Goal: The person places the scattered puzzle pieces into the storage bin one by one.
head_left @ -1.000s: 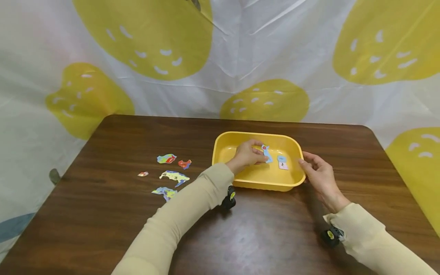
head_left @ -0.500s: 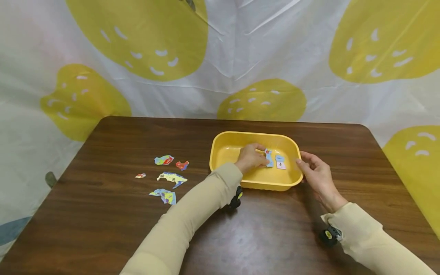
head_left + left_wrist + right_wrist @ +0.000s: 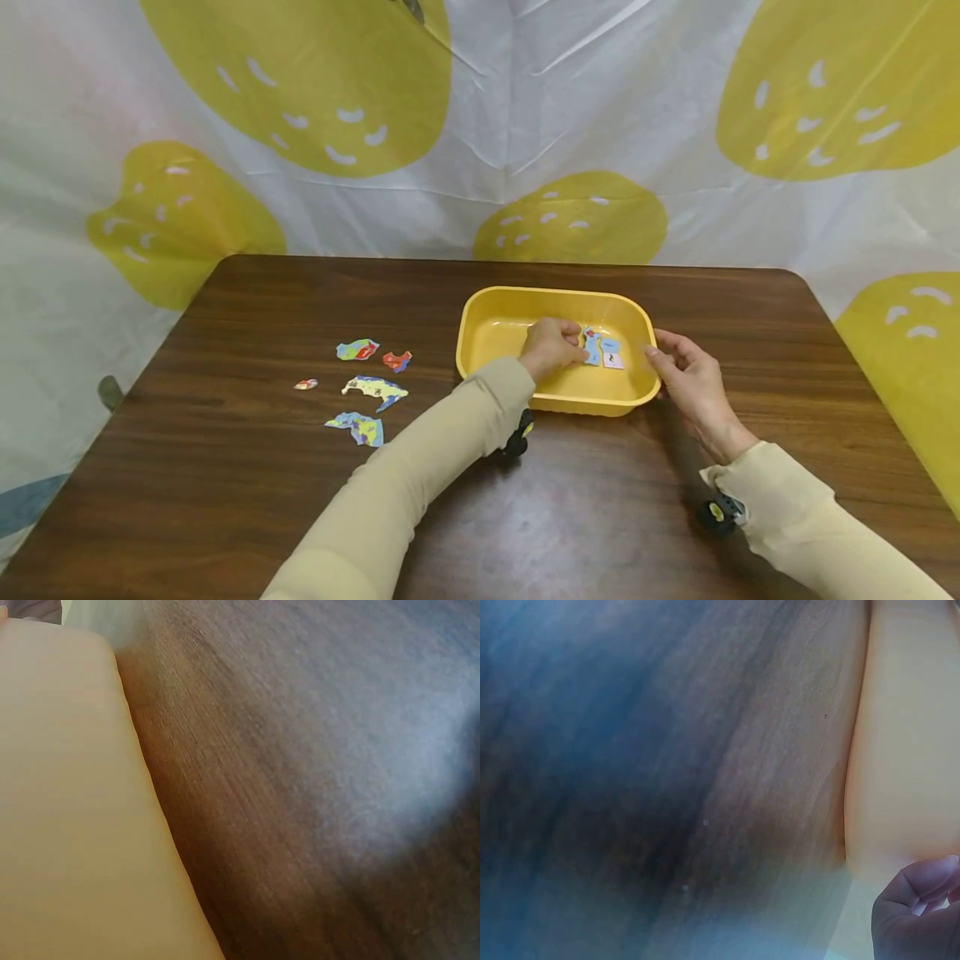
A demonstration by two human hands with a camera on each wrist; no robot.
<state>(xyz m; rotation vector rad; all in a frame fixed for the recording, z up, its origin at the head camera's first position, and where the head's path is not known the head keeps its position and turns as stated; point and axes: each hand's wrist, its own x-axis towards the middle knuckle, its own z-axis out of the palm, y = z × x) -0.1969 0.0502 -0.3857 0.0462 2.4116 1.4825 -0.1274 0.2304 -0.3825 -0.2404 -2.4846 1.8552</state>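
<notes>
My left hand (image 3: 551, 346) reaches into a yellow plastic tub (image 3: 497, 379) in the head view. Its thumb tip is at the lower left edge of a light blue cut-out piece (image 3: 592, 350) lying on the tub floor; the index finger shows apart from it. Just right of that piece lies a blue-and-white cut-out (image 3: 612, 354), their edges close together. My right hand (image 3: 693, 379) grips the tub's right end, thumb at the rim and fingers outside the wall. In the right wrist view only part of the curled right hand (image 3: 915, 911) shows, beyond the sleeve.
Several colourful printed cut-outs lie on the brown table (image 3: 225, 467) to the left, among them a yellow-and-blue one (image 3: 373, 387), a red one (image 3: 397, 361) and a tiny one (image 3: 306, 384). Behind the table hangs a lemon-patterned curtain (image 3: 517, 108).
The light blue piece has shifted right and straightened beside the other cut-out. My left hand moved right with it, and its index finger came away. The right hand stays at the tub.
</notes>
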